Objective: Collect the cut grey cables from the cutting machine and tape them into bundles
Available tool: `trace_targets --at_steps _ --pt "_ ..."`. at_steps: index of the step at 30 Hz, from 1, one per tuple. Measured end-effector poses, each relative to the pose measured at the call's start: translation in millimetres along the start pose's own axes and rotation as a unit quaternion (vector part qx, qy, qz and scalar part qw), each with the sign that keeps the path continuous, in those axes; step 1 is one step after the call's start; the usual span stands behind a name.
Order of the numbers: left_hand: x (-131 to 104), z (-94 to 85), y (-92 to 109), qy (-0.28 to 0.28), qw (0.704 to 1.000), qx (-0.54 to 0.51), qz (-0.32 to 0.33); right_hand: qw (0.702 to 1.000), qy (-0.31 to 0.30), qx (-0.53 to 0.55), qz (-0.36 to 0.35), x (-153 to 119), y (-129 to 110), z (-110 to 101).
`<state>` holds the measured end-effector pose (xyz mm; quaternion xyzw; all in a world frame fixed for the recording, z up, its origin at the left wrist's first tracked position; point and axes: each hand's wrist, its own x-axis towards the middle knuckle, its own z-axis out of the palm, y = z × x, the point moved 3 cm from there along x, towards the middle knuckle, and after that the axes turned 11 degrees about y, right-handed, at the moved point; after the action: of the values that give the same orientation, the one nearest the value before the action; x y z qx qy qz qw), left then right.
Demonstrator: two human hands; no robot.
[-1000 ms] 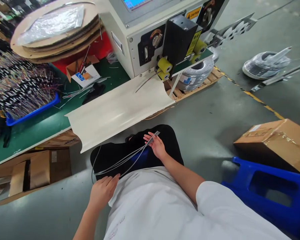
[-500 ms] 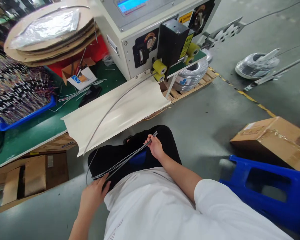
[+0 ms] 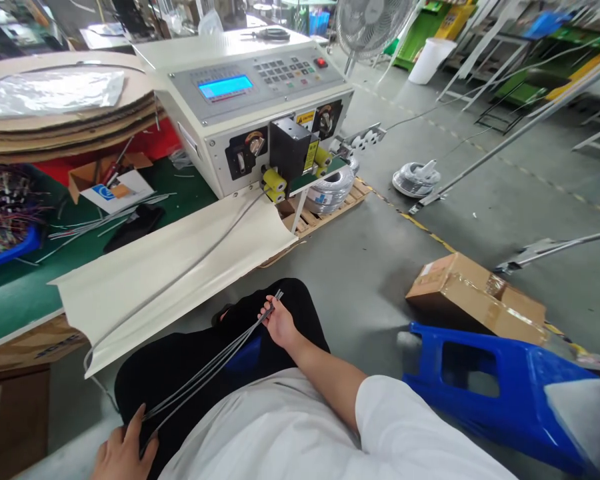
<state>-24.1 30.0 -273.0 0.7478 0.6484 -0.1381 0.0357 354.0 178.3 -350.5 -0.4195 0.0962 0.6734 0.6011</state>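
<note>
My right hand [image 3: 281, 323] is closed around one end of a small bundle of grey cables [image 3: 211, 362], whose tips stick up past the fingers. The bundle slants down across my black trousers to my left hand [image 3: 126, 445] at the lower left. That hand lies with thumb and forefinger spread beside the bundle's far end; its other fingers partly show. A single grey cable [image 3: 195, 265] runs out of the yellow rollers [image 3: 274, 180] of a wire-processing machine [image 3: 215, 143], over a cream chute [image 3: 180, 293], and hangs down near my left knee.
Cardboard discs [image 3: 65, 127] and an open small box [image 3: 113, 183] sit on the green table at left. Wrapped cable coils [image 3: 330, 190] rest on a pallet beneath. To the right are a cardboard box [image 3: 473, 293] and a blue plastic stool [image 3: 513, 373]. A fan [image 3: 373, 27] stands behind.
The view has tilted up and shifted right, showing more of the machine and room. My left hand sits lower in view, its fingers more spread. My right hand keeps its hold on the cables.
</note>
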Motion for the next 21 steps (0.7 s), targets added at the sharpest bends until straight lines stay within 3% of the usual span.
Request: trace_targets --at_steps 4,5,7,11,14,17,21 --pt "26.1 -21.6 21.8 0.007 1.000 -0.013 -0.017 0.999 0.019 -0.013 -0.024 2.6 1.0 -0.3" --pt "35.8 -33.7 31.9 0.018 0.999 -0.043 -0.011 0.999 0.032 -0.019 -0.027 3.4 1.6 -0.9" --pt "56.8 -68.8 58.7 0.055 0.990 -0.118 0.061 0.997 0.057 -0.033 -0.036 4.2 2.2 -2.2" --pt "95.9 -166.0 109.2 0.234 0.927 -0.187 0.224 0.995 0.059 -0.058 -0.045 1.9 0.7 -2.1" --pt "124.8 -220.2 119.4 0.398 0.891 -0.135 0.171 0.995 0.049 -0.072 -0.043 -2.1 -1.1 0.4" --pt "148.6 -235.3 113.6 0.452 0.884 -0.082 0.091 0.997 0.031 -0.060 -0.038 -6.4 -2.2 3.8" --pt "156.9 -219.2 102.6 0.420 0.903 -0.048 0.080 0.996 0.013 -0.076 -0.043 -10.4 -2.6 6.3"
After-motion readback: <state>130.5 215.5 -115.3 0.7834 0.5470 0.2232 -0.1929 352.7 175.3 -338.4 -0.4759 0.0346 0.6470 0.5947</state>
